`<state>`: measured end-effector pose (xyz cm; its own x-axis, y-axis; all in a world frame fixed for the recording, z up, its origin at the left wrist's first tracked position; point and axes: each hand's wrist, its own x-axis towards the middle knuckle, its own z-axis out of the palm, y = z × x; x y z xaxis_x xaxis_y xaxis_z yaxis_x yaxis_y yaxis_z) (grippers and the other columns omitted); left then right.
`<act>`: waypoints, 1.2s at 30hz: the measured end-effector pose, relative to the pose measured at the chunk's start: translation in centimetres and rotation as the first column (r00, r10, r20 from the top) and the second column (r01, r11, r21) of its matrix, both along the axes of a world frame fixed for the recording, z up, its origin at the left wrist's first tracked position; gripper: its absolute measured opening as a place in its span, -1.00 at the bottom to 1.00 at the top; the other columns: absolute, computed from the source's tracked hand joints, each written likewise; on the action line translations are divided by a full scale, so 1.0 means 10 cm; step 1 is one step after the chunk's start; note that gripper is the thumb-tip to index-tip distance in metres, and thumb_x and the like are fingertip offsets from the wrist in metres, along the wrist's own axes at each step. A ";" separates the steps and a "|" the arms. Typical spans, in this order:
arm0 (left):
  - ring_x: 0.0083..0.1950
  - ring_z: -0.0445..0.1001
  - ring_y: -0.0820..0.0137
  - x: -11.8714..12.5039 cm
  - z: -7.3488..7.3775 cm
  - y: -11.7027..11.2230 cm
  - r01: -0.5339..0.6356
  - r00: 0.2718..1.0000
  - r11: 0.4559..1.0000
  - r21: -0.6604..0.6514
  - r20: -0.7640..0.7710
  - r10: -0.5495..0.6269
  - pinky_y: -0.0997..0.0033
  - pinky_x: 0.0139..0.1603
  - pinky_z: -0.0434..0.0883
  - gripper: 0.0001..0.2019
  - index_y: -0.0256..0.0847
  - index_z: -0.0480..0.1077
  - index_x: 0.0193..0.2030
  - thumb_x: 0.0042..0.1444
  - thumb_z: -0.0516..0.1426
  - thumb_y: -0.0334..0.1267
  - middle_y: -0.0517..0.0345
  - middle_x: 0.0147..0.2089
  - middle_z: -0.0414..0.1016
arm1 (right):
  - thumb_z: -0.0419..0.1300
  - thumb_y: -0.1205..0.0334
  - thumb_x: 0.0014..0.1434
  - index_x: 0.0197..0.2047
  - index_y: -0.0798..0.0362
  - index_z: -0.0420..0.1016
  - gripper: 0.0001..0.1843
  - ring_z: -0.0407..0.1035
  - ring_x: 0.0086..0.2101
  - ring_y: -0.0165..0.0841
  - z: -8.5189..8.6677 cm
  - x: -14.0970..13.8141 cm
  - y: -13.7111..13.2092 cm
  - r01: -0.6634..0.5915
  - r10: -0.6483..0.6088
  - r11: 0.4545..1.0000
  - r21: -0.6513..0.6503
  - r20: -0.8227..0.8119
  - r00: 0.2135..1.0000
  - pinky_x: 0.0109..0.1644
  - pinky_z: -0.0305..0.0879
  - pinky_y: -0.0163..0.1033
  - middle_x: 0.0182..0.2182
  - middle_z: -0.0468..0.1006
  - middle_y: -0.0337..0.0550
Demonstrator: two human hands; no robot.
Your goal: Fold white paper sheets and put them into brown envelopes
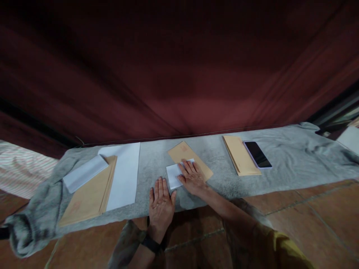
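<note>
My left hand point(160, 203) lies flat and open on the grey cloth point(213, 179), its fingertips just short of a small folded white paper point(173, 175). My right hand point(192, 177) rests with stretched fingers on that paper's right part and on a tan envelope point(183, 152) lying under it. Neither hand grips anything. A dark band sits on my left wrist.
At left lie a stack of tan envelopes point(86, 196), a folded white paper point(84, 172) on top and a white sheet point(125, 175). At right lie more tan envelopes point(239, 155) and a dark phone point(257, 154). A dark red curtain point(179, 74) hangs behind. The floor is tiled.
</note>
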<state>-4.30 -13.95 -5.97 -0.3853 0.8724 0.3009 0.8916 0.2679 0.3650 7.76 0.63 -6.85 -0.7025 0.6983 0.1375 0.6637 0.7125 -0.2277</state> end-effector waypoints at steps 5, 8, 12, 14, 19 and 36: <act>0.13 0.52 0.13 -0.16 0.16 -0.01 -0.160 0.676 0.987 -0.029 0.725 0.131 0.06 0.11 0.48 -0.65 -0.20 0.57 -0.03 0.11 0.14 -0.13 -0.12 0.08 0.58 | -0.12 -0.04 0.47 0.48 0.00 0.08 -0.39 -0.06 0.42 -0.15 -0.02 0.00 0.02 0.002 -0.002 1.000 -0.025 -0.005 1.000 0.47 -0.22 0.10 0.47 -0.01 -0.04; -0.39 0.53 0.34 -0.15 0.26 0.10 -0.222 0.320 0.953 -0.208 0.908 0.272 0.36 -0.43 0.44 -0.62 -0.27 0.55 -0.15 -0.06 0.24 -0.07 0.06 -0.37 0.56 | -0.16 -0.02 0.48 0.48 0.01 0.09 -0.40 -0.08 0.43 -0.15 -0.02 0.00 0.02 -0.005 0.004 0.999 -0.036 -0.008 1.000 0.47 -0.23 0.09 0.48 -0.02 -0.05; -0.62 0.33 0.52 -0.10 0.32 0.18 -0.225 0.217 0.943 -0.247 0.930 0.296 0.54 -0.61 0.16 -0.53 -0.30 0.49 -0.21 -0.18 0.28 0.04 0.26 -0.54 0.42 | -0.15 -0.02 0.48 0.48 0.01 0.08 -0.39 -0.07 0.42 -0.15 -0.02 0.00 0.02 -0.009 0.008 0.999 -0.042 -0.019 1.000 0.47 -0.21 0.10 0.48 -0.04 -0.04; -0.64 0.28 0.55 -0.10 0.34 0.20 -0.223 0.183 0.938 -0.265 0.934 0.307 0.56 -0.64 0.09 -0.54 -0.29 0.47 -0.29 -0.23 0.29 0.06 0.30 -0.58 0.38 | -0.12 -0.01 0.47 0.48 0.01 0.09 -0.40 -0.06 0.42 -0.14 -0.02 0.00 0.02 -0.009 0.008 0.999 -0.035 -0.030 1.000 0.47 -0.21 0.10 0.48 -0.03 -0.04; -0.67 0.24 0.56 -0.10 0.37 0.26 -0.220 0.192 0.929 -0.297 0.920 0.340 0.57 -0.66 0.03 -0.56 -0.26 0.41 -0.44 -0.27 0.32 0.09 0.28 -0.61 0.37 | -0.07 0.01 0.46 0.47 0.01 0.12 -0.41 -0.03 0.41 -0.15 -0.02 -0.01 -0.01 0.008 -0.008 1.000 -0.010 -0.047 0.999 0.47 -0.22 0.10 0.47 0.00 -0.04; -0.42 0.55 0.28 -0.04 0.44 0.40 -0.220 0.711 0.888 -0.403 0.558 0.429 0.39 -0.37 0.32 -0.90 -0.16 0.45 -0.41 0.10 0.18 -0.24 0.12 -0.54 0.51 | -0.11 0.00 0.46 0.47 0.02 0.11 -0.40 -0.06 0.42 -0.13 0.03 -0.01 -0.02 0.000 -0.003 0.998 -0.058 -0.046 0.999 0.47 -0.22 0.10 0.48 -0.02 -0.04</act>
<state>-4.66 -9.98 -1.54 -0.6665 0.6591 -0.3483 0.3309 0.6803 0.6540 7.66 0.45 -6.54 -0.6951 0.7073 0.1286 0.6528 0.6960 -0.2992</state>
